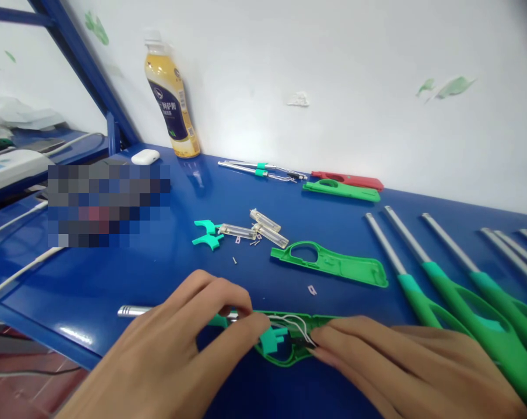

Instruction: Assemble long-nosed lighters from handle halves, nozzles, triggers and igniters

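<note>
Along the near edge of the blue counter [149, 265], my two hands meet over an open green shell [285, 363] lying lengthwise in front of me. My left hand [193, 343] is curled nearly closed, its thumb and forefinger pinching a turquoise trigger [270, 340] above the shell's loop. A metal tube [132, 312] sticks out to the left from beneath that hand. My right hand [389, 361] lies low over the shell's other end, fingers together, the tips at the white wires [294, 320]; they hide what is under them, so I cannot tell whether they grip it or only press.

Just beyond, a small pink piece [312, 290] lies near a second green half-shell [354, 269], turned hollow side up. To its left are a screw [234, 261], two loose turquoise triggers [208, 240] and three clear parts [272, 235] in a cluster. On my right, several green lighters [459, 294] lie side by side, their tubes pointing away from me.

Farther back, two thin tubes with wires [246, 168] lie beside a green shell piece [346, 192] and a red one [359, 182]. A yellow bottle [171, 99] stands near the wall [333, 128], with a white case [145, 157] left of it.
</note>
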`<state>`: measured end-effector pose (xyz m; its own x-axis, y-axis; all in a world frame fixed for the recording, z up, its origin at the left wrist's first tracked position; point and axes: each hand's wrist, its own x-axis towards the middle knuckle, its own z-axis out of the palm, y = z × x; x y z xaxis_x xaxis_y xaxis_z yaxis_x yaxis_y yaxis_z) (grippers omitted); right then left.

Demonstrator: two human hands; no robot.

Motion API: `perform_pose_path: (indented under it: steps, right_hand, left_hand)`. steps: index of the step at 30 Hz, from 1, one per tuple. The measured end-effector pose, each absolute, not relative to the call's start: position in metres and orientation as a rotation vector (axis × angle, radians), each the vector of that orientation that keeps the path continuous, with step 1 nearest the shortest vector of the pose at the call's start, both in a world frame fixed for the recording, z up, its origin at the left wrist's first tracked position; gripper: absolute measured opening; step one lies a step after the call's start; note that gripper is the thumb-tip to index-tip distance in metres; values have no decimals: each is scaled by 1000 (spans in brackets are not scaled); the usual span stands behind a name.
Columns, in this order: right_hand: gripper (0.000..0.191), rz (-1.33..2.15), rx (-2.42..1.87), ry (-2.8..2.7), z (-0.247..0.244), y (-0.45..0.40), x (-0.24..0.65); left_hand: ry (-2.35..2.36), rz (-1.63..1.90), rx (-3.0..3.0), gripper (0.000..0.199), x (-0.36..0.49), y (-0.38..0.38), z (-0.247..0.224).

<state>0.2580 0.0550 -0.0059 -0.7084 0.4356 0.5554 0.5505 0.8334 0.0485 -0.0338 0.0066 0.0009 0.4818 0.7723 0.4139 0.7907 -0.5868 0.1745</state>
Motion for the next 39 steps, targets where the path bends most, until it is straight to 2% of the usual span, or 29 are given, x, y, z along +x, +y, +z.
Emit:
perform_pose_path:
  steps: [5,9,13,28,33,39]
  right_hand:
    - [42,-221,-753,-2501,-6,54,259]
    - [45,-217,-754,-2505,-7,55,259]
    - [49,-216,-747,-2499,-8,55,258]
    - [47,-218,-690,-2481,10,58,254]
    - [56,-217,-699,-2469,12,57,252]
    - [57,-216,-722,-2455,11,55,249]
  left_hand:
    - [-1376,-606,-2686,53,-29,5,-4]
    - [-1400,-697,-2686,45,-24,5,-9]
    - [-1407,-757,-2606,45,-16,8,-9]
    - [-1391,-851,-2738,21,-14,17,-13]
    - [-1429,-908,-2707,20,-13,21,-11]
    - [-1387,-894,-2736,21,-12,20,-12]
